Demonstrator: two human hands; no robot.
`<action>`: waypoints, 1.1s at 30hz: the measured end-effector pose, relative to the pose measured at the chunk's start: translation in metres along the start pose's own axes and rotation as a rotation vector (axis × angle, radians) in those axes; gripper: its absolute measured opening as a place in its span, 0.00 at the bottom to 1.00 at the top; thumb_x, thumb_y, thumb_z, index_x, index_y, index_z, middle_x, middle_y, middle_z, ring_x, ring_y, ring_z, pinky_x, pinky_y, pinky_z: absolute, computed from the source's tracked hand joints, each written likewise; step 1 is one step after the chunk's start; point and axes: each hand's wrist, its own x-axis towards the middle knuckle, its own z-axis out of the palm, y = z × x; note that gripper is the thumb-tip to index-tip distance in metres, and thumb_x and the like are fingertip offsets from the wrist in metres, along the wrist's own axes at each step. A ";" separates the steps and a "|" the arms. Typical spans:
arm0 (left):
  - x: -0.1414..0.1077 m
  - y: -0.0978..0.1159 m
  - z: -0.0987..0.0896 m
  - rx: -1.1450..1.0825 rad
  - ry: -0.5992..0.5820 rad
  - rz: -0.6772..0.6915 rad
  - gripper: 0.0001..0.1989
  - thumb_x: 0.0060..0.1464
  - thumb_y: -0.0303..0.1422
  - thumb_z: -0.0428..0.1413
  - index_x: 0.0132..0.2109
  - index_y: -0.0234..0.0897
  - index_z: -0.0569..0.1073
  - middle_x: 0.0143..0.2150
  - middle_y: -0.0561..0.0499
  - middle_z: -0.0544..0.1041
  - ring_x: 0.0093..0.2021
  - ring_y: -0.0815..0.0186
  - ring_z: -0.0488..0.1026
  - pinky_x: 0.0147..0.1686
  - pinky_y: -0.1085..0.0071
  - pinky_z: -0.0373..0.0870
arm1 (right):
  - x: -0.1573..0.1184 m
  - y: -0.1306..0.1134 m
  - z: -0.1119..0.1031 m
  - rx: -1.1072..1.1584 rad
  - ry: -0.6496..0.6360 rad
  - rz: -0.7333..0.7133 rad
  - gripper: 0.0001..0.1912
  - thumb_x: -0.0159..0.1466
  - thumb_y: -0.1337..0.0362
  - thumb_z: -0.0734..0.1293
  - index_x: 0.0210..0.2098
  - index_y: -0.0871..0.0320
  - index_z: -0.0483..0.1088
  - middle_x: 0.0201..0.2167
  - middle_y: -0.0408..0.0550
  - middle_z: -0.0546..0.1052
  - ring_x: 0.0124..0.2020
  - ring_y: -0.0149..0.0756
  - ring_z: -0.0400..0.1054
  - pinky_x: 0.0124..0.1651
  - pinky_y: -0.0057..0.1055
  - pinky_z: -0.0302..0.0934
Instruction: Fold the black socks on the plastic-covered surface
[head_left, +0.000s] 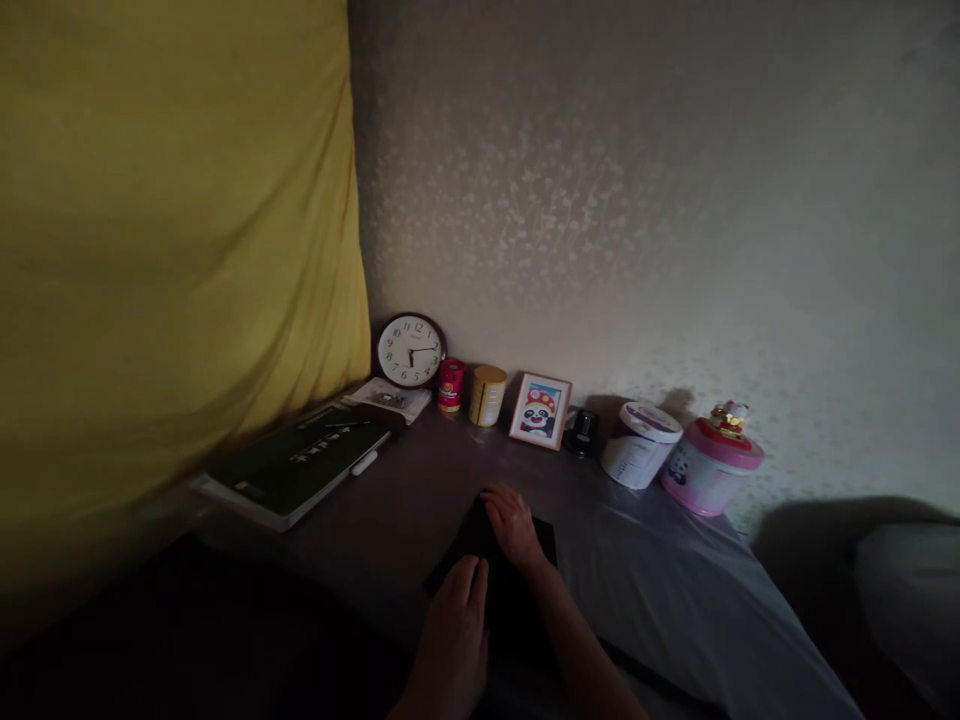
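A dark, black piece of fabric (544, 545) lies on the table in front of me, with a black strap or band (645, 672) running off to the lower right. Its exact kind is too dark to make out. My right hand (514, 528) rests over its far part, fingers close together and bent at the top edge of the fabric. Nearer to me, my left hand (456, 615) is closed on the left side of the fabric, thumb against the fingers. The near end of the fabric is lost in shadow.
Along the wall stand a round clock (411, 350), a red can (451, 386), a yellow can (488, 396), a framed panda picture (540, 411), a small black object (582, 432), a white tub (642, 445) and a pink tub (711, 467) bearing a figurine. Left are a large dark-green book (304, 460) and a white marker (364, 463).
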 end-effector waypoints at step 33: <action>-0.005 0.006 -0.020 -0.086 -0.161 -0.064 0.37 0.49 0.27 0.46 0.64 0.30 0.41 0.67 0.39 0.41 0.65 0.57 0.44 0.60 0.61 0.51 | -0.092 0.016 -0.050 0.176 0.109 0.552 0.20 0.57 0.51 0.57 0.34 0.58 0.73 0.31 0.51 0.77 0.36 0.43 0.72 0.38 0.32 0.62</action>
